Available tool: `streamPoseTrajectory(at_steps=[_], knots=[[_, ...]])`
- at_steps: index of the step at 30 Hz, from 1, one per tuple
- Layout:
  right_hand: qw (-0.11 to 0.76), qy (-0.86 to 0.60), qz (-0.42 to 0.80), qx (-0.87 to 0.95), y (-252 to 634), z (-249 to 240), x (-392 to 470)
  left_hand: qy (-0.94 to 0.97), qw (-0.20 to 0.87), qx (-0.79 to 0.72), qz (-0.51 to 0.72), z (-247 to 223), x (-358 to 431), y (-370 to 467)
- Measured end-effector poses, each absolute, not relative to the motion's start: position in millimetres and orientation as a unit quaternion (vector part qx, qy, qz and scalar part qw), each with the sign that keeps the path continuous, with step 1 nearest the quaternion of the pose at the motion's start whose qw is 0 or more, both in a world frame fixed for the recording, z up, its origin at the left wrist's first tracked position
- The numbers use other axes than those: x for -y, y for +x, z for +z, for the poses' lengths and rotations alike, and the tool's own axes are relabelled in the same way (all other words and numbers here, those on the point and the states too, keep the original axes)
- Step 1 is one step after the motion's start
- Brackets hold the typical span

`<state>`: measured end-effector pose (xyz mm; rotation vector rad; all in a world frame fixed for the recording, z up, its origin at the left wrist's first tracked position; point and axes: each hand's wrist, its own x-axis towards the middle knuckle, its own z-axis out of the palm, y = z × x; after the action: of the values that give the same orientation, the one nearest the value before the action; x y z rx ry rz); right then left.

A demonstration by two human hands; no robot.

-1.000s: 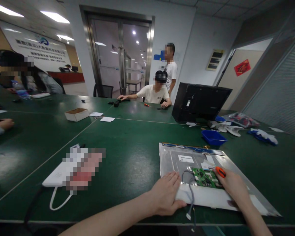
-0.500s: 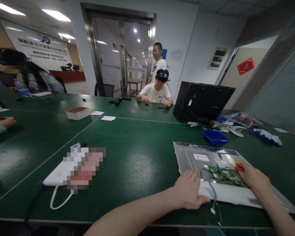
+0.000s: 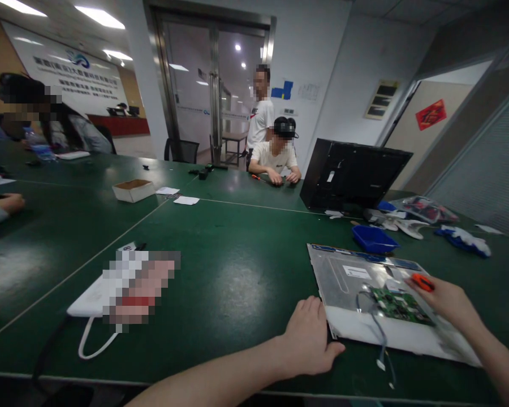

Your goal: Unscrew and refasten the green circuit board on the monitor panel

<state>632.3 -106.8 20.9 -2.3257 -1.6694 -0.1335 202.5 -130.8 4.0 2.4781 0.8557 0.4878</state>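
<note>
A flat metal-backed display panel (image 3: 337, 271) lies on the green table in front of me, with a white strip along its near side. A green circuit board (image 3: 401, 306) sits on it, and a grey cable (image 3: 379, 328) with white plugs hangs past its near edge. My left hand (image 3: 307, 336) rests at the panel's left edge, fingers extended together and thumb apart. Over the board's far right side, my right hand (image 3: 449, 299) is closed around an orange-and-black screwdriver handle (image 3: 423, 282); its shaft cannot be made out.
Beyond the panel are a blue tray (image 3: 374, 239), a black monitor (image 3: 356, 175) and blue-white gloves (image 3: 464, 240). Left stand a white device with a cable (image 3: 89, 297) and an open box (image 3: 133, 190). A co-worker (image 3: 275, 155) sits opposite; another person (image 3: 261, 113) stands behind.
My left hand has slid left, off the panel's top, to its left edge. The panel appears slightly turned. My right hand still holds the screwdriver. The seated co-worker's hands have come closer together.
</note>
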Motion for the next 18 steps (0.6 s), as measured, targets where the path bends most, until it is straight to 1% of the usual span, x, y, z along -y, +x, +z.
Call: streamPoseTrajectory(at_steps=[3, 5, 12, 16, 18], knots=[[0.106, -0.76, 0.028, 0.641, 599.9, 14.9, 101.7, 0.912, 0.227, -0.293, 0.172, 5.4, 127.9, 205.2], [0.096, -0.748, 0.042, 0.655, 584.7, 10.2, 99.2, 0.919, 0.216, -0.276, 0.18, 3.3, 124.8, 209.3], [0.102, -0.754, 0.014, 0.649, 583.6, 2.3, 102.0, 0.943, 0.162, -0.218, 0.193, -8.0, 113.9, 224.3], [0.111, -0.76, -0.01, 0.641, 588.4, 4.1, 107.4, 0.953, 0.15, -0.207, 0.161, -9.9, 106.4, 239.3], [0.122, -0.781, -0.045, 0.611, 589.2, 5.7, 108.8, 0.956, 0.148, -0.206, 0.151, -10.6, 102.7, 246.8]])
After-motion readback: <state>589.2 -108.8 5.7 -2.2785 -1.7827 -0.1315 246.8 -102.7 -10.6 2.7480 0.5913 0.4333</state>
